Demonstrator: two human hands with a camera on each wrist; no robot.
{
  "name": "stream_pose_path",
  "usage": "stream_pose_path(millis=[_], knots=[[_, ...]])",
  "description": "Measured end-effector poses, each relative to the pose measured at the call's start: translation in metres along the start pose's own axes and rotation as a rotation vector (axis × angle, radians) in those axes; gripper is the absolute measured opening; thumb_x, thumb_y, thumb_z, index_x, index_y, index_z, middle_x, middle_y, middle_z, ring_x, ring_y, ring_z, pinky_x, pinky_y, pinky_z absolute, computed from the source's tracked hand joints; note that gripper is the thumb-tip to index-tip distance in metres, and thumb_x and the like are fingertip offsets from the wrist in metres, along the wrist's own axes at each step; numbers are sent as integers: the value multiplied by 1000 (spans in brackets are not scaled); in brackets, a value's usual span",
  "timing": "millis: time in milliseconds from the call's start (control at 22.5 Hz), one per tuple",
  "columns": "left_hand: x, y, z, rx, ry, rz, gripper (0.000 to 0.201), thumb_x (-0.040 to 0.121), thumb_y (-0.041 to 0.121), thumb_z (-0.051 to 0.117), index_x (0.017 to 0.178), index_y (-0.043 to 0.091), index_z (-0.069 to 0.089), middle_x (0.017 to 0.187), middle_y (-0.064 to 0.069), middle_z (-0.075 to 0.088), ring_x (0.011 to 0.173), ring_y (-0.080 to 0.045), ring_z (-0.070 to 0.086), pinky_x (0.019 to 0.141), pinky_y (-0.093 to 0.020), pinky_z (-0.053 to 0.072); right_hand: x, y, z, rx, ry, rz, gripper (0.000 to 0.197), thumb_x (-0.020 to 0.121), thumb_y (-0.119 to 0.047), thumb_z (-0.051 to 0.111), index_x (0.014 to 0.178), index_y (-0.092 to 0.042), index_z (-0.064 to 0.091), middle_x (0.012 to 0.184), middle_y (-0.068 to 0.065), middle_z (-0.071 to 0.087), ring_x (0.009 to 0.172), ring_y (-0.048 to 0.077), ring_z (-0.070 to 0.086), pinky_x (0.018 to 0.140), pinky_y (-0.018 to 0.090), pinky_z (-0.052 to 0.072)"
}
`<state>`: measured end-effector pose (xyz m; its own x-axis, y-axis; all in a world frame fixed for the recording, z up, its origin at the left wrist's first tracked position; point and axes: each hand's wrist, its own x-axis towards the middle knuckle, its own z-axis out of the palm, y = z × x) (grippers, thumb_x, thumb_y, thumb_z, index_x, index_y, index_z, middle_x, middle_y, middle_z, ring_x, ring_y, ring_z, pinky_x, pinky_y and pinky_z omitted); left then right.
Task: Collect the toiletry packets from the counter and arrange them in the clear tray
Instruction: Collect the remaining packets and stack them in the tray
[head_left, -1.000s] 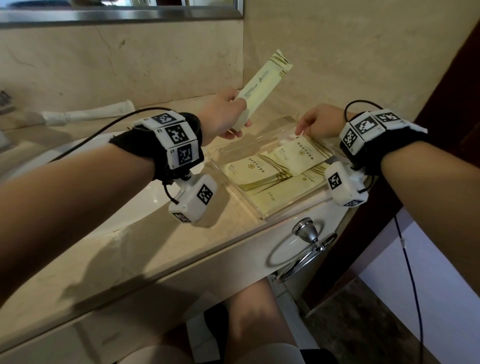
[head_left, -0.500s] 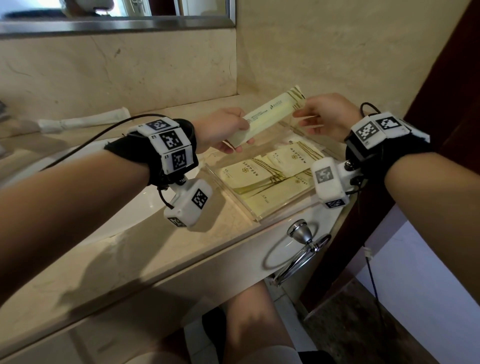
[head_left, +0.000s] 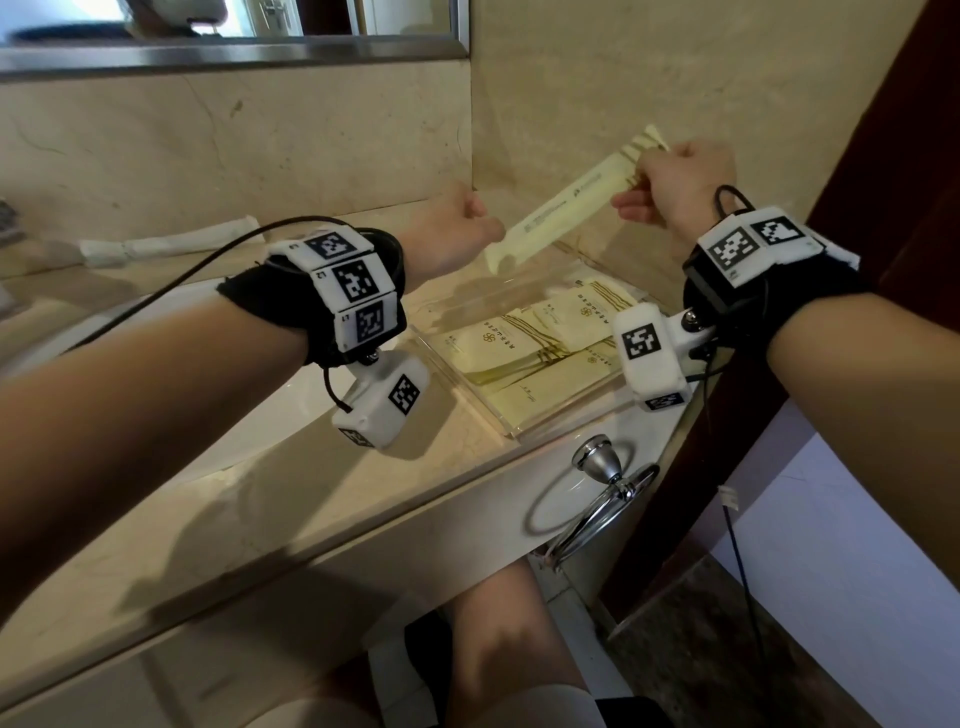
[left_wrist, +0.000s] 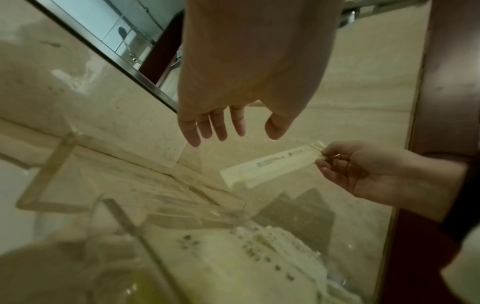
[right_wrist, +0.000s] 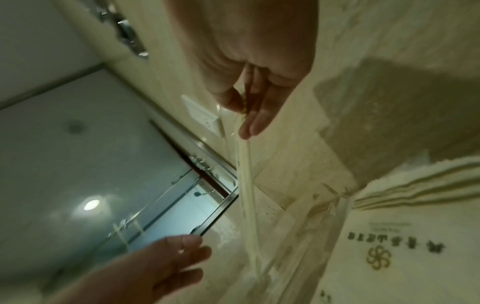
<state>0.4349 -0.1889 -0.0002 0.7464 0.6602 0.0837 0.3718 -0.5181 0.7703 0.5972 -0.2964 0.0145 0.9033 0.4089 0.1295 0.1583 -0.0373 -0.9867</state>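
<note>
With the right hand (head_left: 685, 182) pinching the striped end of a long packet (head_left: 566, 208) between thumb and fingers, the step in hand looks like the carry to the clear tray (head_left: 467, 400) — packet is in the air, slanting down from that hand toward the left hand (head_left: 452, 228). Left hand holds nothing: fingers relaxed and spread in the left wrist view (left_wrist: 213, 125), just beside the packet's free lower end, not touching it as far as can be told.

Tray sits on the table (head_left: 260, 519) directly below and slightly nearer than the right hand, with several flat packets (head_left: 524, 353) already lying in it, overlapping. Packet's low end hangs above the tray's far wall.

Judgement: task is well along; a white roll (head_left: 166, 247) lies on the table well to the left of the left hand — cannot tell if it counts as a packet.

Next move likely calls for lowering the right hand, levelling the packet so it clears the tray wall, then laying it flat along or beside the others before letting go. Thin and floppy — the free end may catch the wall; the left hand could guide it.
</note>
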Motion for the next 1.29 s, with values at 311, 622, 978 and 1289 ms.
stream_pose_path(millis=[311,622,978,1289], knots=[[-2,18,-9,-497,-232,-199,46,99,43,23,99,15,59,92,3,67,83,-13,52,77,-28,41,-54,-2,14,-528,-127,-914,8,85,-11,56,85,-6,61,78,6,63,72,19,62,68,32,53],[-7,13,0,-437,-79,-235,19,93,13,48,75,17,49,68,3,48,62,-7,48,54,-17,40,-63,31,16,-683,-342,-1189,7,79,-6,62,84,-1,64,87,13,64,71,25,63,62,42,54],[-8,7,-2,-363,-125,-185,17,91,5,50,83,17,58,78,2,57,76,-11,52,63,-19,43,-58,38,6,-835,-383,-925,31,81,6,49,110,-7,52,113,5,47,76,23,56,66,37,50],[-9,5,-7,-283,-165,-161,25,91,8,55,113,14,66,101,1,65,86,-11,55,73,-21,45,-28,27,3,-280,-121,-237,28,88,-5,47,116,-10,50,89,-5,54,65,5,51,54,10,42]])
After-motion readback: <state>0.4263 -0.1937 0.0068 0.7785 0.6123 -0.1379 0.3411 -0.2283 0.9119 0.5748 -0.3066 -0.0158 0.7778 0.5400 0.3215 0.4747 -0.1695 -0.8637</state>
